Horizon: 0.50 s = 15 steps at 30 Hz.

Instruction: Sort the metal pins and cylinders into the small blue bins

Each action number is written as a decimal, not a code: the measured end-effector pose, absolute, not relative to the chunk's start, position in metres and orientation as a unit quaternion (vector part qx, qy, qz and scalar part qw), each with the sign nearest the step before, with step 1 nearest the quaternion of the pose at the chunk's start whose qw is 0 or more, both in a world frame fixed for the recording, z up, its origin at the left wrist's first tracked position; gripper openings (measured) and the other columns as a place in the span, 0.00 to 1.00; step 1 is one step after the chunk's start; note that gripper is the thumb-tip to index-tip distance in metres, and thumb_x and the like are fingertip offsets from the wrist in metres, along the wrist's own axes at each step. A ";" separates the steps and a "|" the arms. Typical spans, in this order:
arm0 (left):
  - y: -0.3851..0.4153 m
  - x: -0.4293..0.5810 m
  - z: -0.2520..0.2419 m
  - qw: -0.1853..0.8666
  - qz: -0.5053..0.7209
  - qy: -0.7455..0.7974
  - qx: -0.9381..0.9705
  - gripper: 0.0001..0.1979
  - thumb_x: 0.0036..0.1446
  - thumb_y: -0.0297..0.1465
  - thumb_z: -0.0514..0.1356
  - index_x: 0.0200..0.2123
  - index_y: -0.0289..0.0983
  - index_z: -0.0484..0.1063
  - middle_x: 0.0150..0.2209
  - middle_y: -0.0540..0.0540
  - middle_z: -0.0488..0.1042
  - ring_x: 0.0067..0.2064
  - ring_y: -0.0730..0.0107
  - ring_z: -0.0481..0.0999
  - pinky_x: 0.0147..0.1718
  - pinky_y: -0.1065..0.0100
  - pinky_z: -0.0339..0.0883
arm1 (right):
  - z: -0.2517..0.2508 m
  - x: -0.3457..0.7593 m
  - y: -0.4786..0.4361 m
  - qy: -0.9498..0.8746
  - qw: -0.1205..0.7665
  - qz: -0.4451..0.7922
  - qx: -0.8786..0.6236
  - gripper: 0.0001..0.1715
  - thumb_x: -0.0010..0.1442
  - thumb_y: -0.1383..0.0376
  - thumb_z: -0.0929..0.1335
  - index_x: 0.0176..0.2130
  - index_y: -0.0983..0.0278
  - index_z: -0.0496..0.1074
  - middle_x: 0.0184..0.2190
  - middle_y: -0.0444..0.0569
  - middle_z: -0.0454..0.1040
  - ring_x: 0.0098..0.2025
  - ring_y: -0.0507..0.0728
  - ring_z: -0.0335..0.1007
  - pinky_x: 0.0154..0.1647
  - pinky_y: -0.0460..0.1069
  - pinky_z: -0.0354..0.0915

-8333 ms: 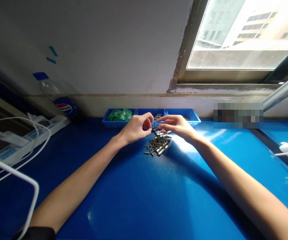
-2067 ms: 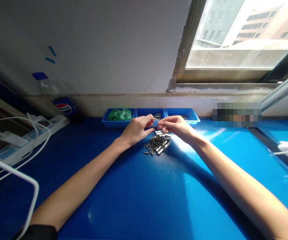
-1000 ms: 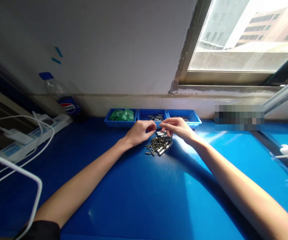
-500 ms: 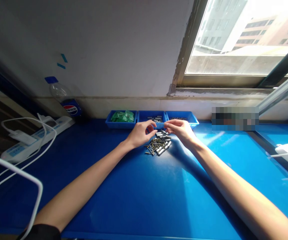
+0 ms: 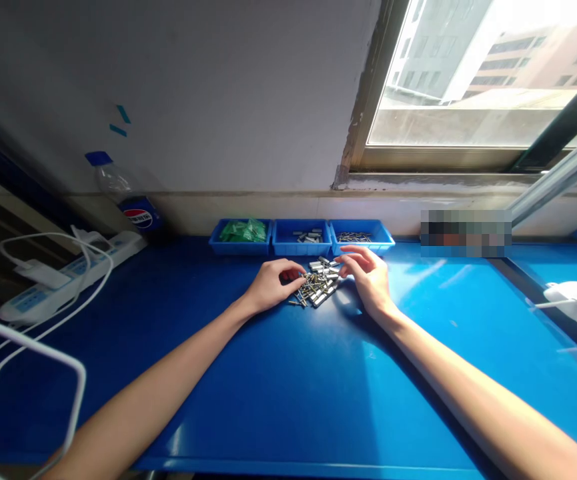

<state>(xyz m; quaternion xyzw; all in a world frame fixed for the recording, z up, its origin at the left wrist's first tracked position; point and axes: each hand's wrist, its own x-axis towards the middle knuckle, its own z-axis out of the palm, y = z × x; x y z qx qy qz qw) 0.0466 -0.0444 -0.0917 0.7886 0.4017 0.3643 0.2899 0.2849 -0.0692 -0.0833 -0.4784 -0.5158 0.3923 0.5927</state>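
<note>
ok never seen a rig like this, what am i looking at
No machine: these are a person's bare left hand and right hand, seen by a camera worn on the head, looking forward and down. Between them, a pile of small metal parts lies on a blue table. Behind stand three blue trays: green packets in the left one, metal pieces in the others. The left hand is at the pile, but whether it grips anything is unclear; I see nothing in the right hand.
</note>
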 end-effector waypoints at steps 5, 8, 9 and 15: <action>-0.042 0.045 -0.093 0.358 0.378 0.413 0.747 0.09 0.57 0.34 0.70 0.40 0.37 0.84 0.35 0.46 0.84 0.35 0.67 0.80 0.36 0.68 0.72 | -0.083 0.283 -0.068 -0.533 0.581 0.385 -0.480 0.12 0.58 0.57 0.74 0.41 0.58 0.78 0.31 0.48 0.81 0.27 0.56 0.72 0.34 0.54 0.71; -0.040 0.045 -0.094 0.386 0.379 0.421 0.728 0.11 0.55 0.36 0.71 0.39 0.37 0.85 0.36 0.44 0.85 0.36 0.65 0.81 0.36 0.68 0.73 | -0.082 0.282 -0.069 -0.544 0.563 0.392 -0.484 0.11 0.58 0.56 0.74 0.39 0.59 0.79 0.30 0.48 0.80 0.27 0.56 0.72 0.33 0.54 0.71; -0.040 0.045 -0.094 0.394 0.379 0.423 0.723 0.11 0.55 0.37 0.72 0.39 0.37 0.85 0.37 0.44 0.85 0.36 0.64 0.82 0.36 0.67 0.73 | -0.081 0.282 -0.069 -0.547 0.557 0.398 -0.482 0.11 0.58 0.56 0.74 0.39 0.59 0.79 0.30 0.48 0.80 0.27 0.56 0.72 0.33 0.54 0.71; -0.038 0.044 -0.092 0.449 0.407 0.413 0.679 0.14 0.53 0.40 0.73 0.36 0.35 0.84 0.37 0.42 0.85 0.37 0.63 0.82 0.38 0.66 0.75 | -0.079 0.281 -0.070 -0.551 0.548 0.413 -0.475 0.11 0.59 0.56 0.73 0.39 0.59 0.79 0.31 0.47 0.81 0.26 0.55 0.70 0.31 0.52 0.71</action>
